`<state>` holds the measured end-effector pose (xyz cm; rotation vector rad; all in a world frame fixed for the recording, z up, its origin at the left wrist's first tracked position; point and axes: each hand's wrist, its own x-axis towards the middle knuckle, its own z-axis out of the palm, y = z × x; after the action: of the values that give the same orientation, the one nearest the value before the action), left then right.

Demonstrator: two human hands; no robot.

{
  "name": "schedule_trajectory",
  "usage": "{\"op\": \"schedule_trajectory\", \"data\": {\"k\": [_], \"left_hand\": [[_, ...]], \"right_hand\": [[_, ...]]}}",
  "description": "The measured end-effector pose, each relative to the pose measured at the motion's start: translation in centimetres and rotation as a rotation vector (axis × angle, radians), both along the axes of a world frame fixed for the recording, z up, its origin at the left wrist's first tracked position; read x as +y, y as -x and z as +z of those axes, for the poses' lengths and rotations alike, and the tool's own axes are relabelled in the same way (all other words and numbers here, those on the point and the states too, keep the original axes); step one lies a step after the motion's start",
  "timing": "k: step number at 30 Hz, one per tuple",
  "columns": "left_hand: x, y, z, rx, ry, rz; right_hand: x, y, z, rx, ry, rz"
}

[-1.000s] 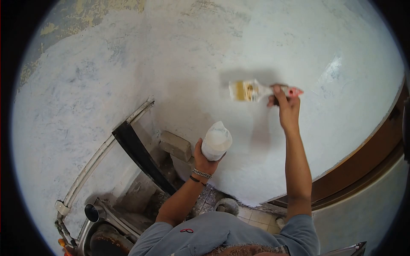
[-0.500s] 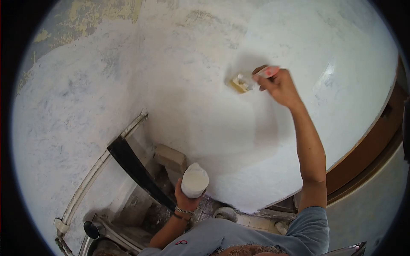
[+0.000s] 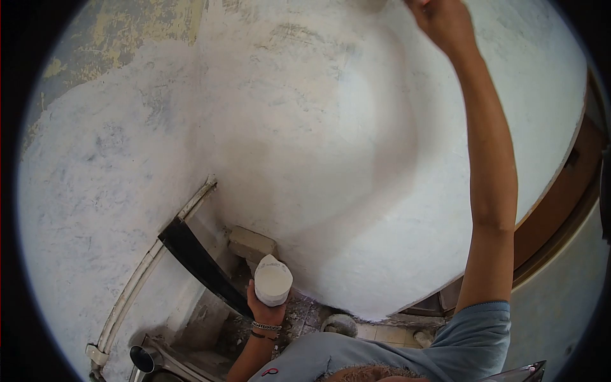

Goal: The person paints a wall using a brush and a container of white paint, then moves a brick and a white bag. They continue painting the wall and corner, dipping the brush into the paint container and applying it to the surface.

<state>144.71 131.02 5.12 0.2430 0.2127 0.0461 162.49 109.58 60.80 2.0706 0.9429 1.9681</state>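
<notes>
Left hand (image 3: 265, 311) cradles the white container (image 3: 273, 284), sitting above the palm!
Looks light, thin-walled, perhaps squeezable; best cupped low around the sides. Right hand (image 3: 448, 27), high up: grip cut off, can't tell.

Room under renovation, patchily whitened walls (image 3: 305, 159), peeling paint (image 3: 137, 38), littered floor (image 3: 385, 334)

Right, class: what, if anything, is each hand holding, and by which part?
Left hand: a white container, by its lower side. Right hand: cut off by the frame; its hold cannot be told.
</notes>
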Motion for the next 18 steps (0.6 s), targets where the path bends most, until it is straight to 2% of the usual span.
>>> {"op": "schedule_trajectory", "data": {"k": [1, 3, 5, 9, 12, 14, 15, 17, 18], "left_hand": [[0.1, 0.0, 0.0, 0.0, -0.007, 0.002], [0.4, -0.6, -0.4, -0.005, -0.017, 0.015], [0.1, -0.5, -0.7, 0.001, -0.007, 0.014], [0.1, -0.3, -0.6, 0.006, 0.006, 0.008], [0.0, 0.1, -1.0, 0.035, -0.013, 0.001], [-0.1, 0.2, -1.3, 0.054, -0.022, -0.006], [-0.1, 0.3, -1.5, 0.061, -0.022, -0.008], [-0.1, 0.4, -1.6, 0.073, -0.026, -0.014], [-0.1, 0.5, -1.6, 0.078, -0.029, -0.018]], "right_hand": [[-0.2, -0.7, -1.6, -0.03, 0.021, -0.254], [0.0, -1.4, -5.7, -0.076, 0.288, 0.067], [-0.2, -0.1, -14.2, 0.107, 0.405, 0.087], [-0.9, 1.5, -25.6, 0.364, 0.452, 0.173], [-1.1, 2.6, -32.2, 0.501, 0.367, 0.244], [-1.2, 3.3, -34.2, 0.625, 0.229, 0.329], [-1.6, 3.3, -33.7, 0.687, 0.146, 0.296], [-3.0, 2.7, -31.0, 0.807, -0.021, 0.227], [-4.3, 1.5, -29.1, 0.809, -0.143, 0.316]]}}
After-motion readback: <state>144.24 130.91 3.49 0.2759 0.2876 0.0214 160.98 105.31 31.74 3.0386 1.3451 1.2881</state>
